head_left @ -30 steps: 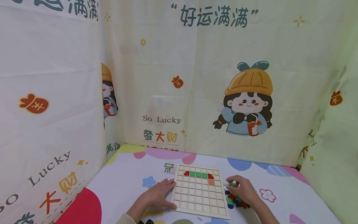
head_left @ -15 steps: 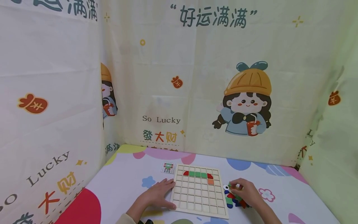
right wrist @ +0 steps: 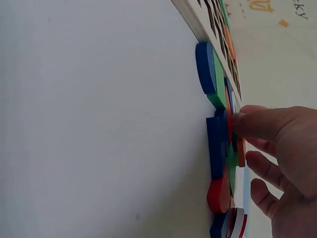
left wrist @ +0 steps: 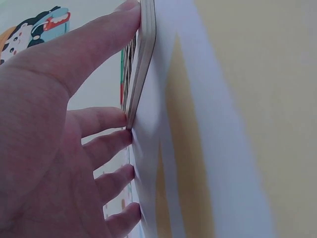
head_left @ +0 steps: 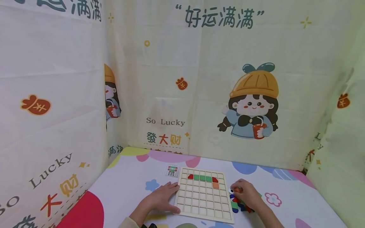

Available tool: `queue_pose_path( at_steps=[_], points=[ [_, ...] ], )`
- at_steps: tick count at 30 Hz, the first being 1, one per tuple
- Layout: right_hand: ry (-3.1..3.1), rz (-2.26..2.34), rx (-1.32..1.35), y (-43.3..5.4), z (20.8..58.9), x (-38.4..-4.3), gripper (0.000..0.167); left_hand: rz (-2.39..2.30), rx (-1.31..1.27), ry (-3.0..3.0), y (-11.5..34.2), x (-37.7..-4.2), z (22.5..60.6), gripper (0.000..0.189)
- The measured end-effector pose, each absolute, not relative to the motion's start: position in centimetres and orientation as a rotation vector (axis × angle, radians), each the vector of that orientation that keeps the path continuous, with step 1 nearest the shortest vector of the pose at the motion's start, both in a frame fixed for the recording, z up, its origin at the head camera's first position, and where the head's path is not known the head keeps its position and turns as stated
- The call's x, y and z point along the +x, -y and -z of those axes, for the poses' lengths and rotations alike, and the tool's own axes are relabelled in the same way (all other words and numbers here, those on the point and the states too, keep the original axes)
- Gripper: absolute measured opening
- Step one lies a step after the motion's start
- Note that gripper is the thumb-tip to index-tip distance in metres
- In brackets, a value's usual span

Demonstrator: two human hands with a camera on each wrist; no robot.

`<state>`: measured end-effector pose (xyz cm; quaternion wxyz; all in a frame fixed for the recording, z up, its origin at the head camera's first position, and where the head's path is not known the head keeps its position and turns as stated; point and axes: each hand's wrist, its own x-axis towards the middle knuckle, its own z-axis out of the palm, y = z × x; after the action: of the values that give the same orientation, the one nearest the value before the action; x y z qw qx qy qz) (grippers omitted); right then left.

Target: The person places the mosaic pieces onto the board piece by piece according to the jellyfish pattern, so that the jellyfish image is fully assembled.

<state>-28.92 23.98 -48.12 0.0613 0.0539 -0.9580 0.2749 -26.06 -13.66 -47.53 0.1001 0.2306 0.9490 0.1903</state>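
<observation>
My left hand lies spread along the left edge of a pale wooden grid board. In the left wrist view the thumb presses the board's edge, and the straight fingers touch the edge and table. Red, green and orange pieces form a row near the board's top, with the orange square below its right end. To the right of the board, my right hand pinches an orange piece over a loose pile of coloured pieces. Its fingers partly cover that piece and the pile.
A small printed card showing a grid figure lies beyond the board's upper left corner. In the right wrist view, blue, green and red pieces crowd against the board's side. Printed curtains stand behind and beside the patterned table.
My right hand has worked down into the pile, shifted a little, and now has an orange piece between its fingers. The left hand and board stay put.
</observation>
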Motion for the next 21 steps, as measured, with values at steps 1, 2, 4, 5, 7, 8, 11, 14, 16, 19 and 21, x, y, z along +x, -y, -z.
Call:
queue_pose_path(
  at_steps=[1,2,4,5,7,8,11,14,16,19,21],
  points=[
    [2.903,-0.813,0.167,-23.99,48.09,-29.01,0.019,-0.561,0.681,-2.806,13.65,-26.04,47.51,0.089],
    [2.907,-0.797,0.173,-24.01,48.05,-29.09,0.018,-0.559,0.681,-2.809,13.64,-26.02,47.50,0.089],
    [2.913,-0.772,0.189,-24.05,47.99,-29.21,0.018,-0.559,0.678,-2.811,13.64,-26.00,47.47,0.089],
    [2.916,-0.767,0.199,-24.05,47.97,-29.24,0.018,-0.558,0.676,-2.812,13.64,-26.00,47.48,0.089],
    [2.919,-0.772,0.228,-24.04,47.91,-29.26,0.020,-0.558,0.670,-2.812,13.64,-26.01,47.51,0.089],
    [2.921,-0.779,0.243,-24.00,47.84,-29.24,0.021,-0.559,0.668,-2.810,13.64,-26.02,47.52,0.089],
    [2.937,-0.778,0.275,-23.87,47.70,-29.24,0.023,-0.559,0.661,-2.807,13.62,-26.05,47.59,0.089],
    [2.951,-0.760,0.283,-23.72,47.62,-29.29,0.023,-0.560,0.656,-2.805,13.58,-26.06,47.59,0.089],
    [2.954,-0.749,0.275,-23.65,47.67,-29.38,0.022,-0.560,0.656,-2.806,13.57,-26.06,47.60,0.089],
    [2.957,-0.750,0.258,-23.60,47.81,-29.53,0.021,-0.561,0.656,-2.805,13.59,-26.04,47.56,0.089],
    [2.960,-0.753,0.247,-23.55,47.90,-29.61,0.019,-0.559,0.658,-2.805,13.60,-26.04,47.57,0.089]
  ],
)
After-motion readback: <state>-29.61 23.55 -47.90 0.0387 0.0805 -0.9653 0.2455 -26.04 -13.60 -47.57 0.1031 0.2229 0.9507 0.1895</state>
